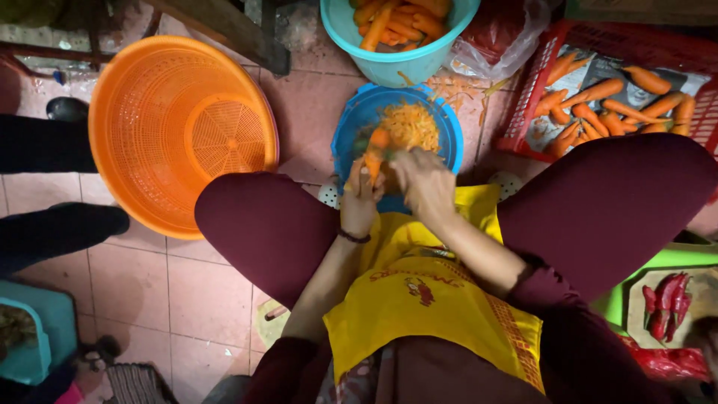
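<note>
The big orange plastic basket [179, 131] takes up most of the tiled floor [194, 284] on the left, tipped so its slatted bottom faces up at us, and nothing lies in it. Off to the right sits a red crate [538, 82] lined with paper and strewn with whole carrots [598, 105], well apart from the basket. Across the person's lap a yellow apron [434, 299] spreads between the two dark maroon knees. At the top edge a teal tub [389, 63] holds peeled carrots, and just below it, touching its base or nearly so, a blue bowl [366, 123] sits on the floor with a heap of orange peelings [410, 123] inside. Lower right, a few red chillies [666, 303] lie on a small board beside something green. Over the near rim of the blue bowl the left hand [359, 202] is wrapped around a carrot [374, 153], holding it upright with its tip pointing into the bowl. The right hand [422, 179] is curled tight just beside it, fingers closed on what seems a small peeler, though motion blur hides the tool itself.
</note>
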